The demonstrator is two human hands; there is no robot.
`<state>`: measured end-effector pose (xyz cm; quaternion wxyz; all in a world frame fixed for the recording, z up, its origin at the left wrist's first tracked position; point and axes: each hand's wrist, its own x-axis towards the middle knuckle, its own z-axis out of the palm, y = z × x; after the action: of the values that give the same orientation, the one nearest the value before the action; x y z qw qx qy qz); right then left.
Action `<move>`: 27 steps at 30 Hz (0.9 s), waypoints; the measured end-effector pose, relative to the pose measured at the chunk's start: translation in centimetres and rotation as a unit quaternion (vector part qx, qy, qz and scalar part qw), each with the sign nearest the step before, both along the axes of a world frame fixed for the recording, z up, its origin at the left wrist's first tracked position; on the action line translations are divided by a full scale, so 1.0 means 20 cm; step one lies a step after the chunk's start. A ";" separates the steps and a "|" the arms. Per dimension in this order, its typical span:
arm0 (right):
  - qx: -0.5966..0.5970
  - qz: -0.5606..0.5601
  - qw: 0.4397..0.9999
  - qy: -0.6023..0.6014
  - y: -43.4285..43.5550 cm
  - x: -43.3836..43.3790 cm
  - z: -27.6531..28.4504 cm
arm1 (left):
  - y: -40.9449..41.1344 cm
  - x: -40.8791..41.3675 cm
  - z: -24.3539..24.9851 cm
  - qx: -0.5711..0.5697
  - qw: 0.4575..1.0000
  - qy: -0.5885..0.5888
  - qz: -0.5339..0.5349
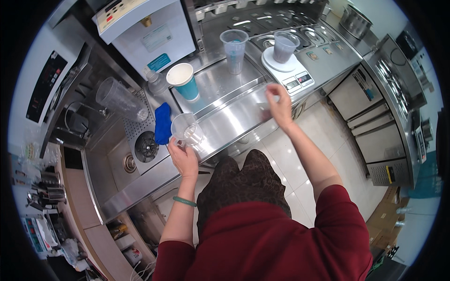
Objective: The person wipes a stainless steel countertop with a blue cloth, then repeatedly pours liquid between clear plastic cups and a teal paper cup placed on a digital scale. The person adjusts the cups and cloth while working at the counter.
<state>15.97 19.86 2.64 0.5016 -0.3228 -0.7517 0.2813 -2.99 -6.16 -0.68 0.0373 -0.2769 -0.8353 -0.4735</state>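
Observation:
My left hand [183, 158] grips the handle of a clear plastic measuring jug [188, 130], which stands near the counter's front edge. To its left lies a folded blue cloth [162, 123]. Raised over the front edge, my right hand [280, 105] is slightly blurred, its fingers curled with a gap from the thumb; I see nothing held in it. Just beyond it is a white digital kitchen scale [299, 75], with a clear plastic cup [284, 51] of greyish-purple contents on its platform. A tall clear plastic cup [235, 54] with printing and a teal-and-white paper cup [185, 86] stand farther back.
A tall clear pitcher [123, 100] lies tilted on the perforated drain plate [140, 95], above a round rinser [147, 146]. The steel sink [116, 154] is at left. A white dispenser [154, 38] stands behind; lidded steel wells [311, 35] line the back right.

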 end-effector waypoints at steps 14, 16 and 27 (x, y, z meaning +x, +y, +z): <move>-0.056 0.009 0.998 -0.030 -0.16 -0.14 -0.17 | -0.03 -0.04 -0.07 0.097 0.992 -0.065 -0.036; -0.054 0.009 0.997 -0.056 -0.16 -0.13 -0.17 | -0.03 -0.03 -0.05 0.137 0.986 -0.076 -0.059; -0.051 -0.027 0.997 -0.061 -0.18 -0.14 -0.17 | -0.03 -0.03 -0.04 0.120 0.992 -0.016 -0.030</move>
<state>13.25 16.34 -0.69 0.4452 -0.3842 -0.7567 0.2857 -3.52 -6.74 -1.51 0.0424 -0.2880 -0.7642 -0.5755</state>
